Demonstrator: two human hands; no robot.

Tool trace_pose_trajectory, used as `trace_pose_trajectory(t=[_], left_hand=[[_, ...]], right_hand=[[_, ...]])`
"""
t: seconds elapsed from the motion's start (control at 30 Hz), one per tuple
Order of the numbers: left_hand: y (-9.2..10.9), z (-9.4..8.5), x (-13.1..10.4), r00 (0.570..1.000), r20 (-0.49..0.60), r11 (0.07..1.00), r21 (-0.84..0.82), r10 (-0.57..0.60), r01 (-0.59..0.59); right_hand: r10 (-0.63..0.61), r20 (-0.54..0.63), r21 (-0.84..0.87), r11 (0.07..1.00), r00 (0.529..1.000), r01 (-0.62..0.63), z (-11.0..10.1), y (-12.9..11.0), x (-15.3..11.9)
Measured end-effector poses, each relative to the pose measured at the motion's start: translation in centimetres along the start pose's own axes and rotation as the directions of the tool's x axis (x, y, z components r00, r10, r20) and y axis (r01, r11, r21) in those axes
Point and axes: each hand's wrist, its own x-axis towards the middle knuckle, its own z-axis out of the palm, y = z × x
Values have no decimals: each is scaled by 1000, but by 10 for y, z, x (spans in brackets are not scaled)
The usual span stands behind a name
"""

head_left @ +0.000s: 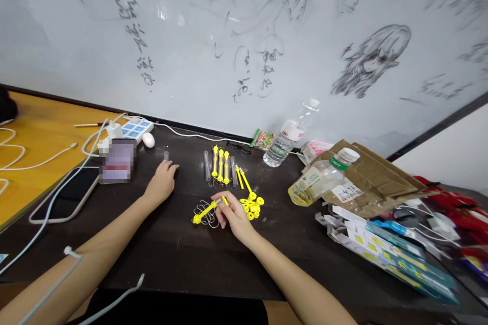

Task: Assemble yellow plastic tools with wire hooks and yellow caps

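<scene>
My left hand (162,181) is low over the dark table, fingers curled over a clear plastic tube (166,155). Only the tube's end shows beyond the fingertips; the thumb points off to the right. Between the thumb and fingers of my right hand (234,216) is a yellow plastic rod (205,212), tilted, with a round knob at its lower end. Under it lies a pile of bent metal wire hooks (209,219). Several yellow-ended clear tubes (220,165) stand in a row beyond, flanked by plain clear tubes (207,166). Loose yellow parts (252,208) lie right of my right hand.
A water bottle (285,139) and a tilted bottle of yellow drink (318,183) are at the right, beside a paper bag (375,175) and an opened box (392,254). To the left are phones (117,160), a power strip (135,128) and cables. A whiteboard (190,61) rises behind.
</scene>
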Motion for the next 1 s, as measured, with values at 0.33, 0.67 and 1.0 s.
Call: trace_pose_trajectory(t=[0.33, 0.67, 1.0], left_hand=[[68, 20, 40, 950, 29, 842, -472, 312, -262], [88, -27, 2, 970, -19, 601, -782, 241, -165], [114, -39, -41, 947, 125, 433, -901, 295, -16]], right_hand=[[6, 22, -62, 998, 1000, -4, -1, -2, 0], [-17, -72, -161, 987, 997, 5, -2, -1, -2], [-56, -167, -305, 952, 984, 3, -4, -1, 0]])
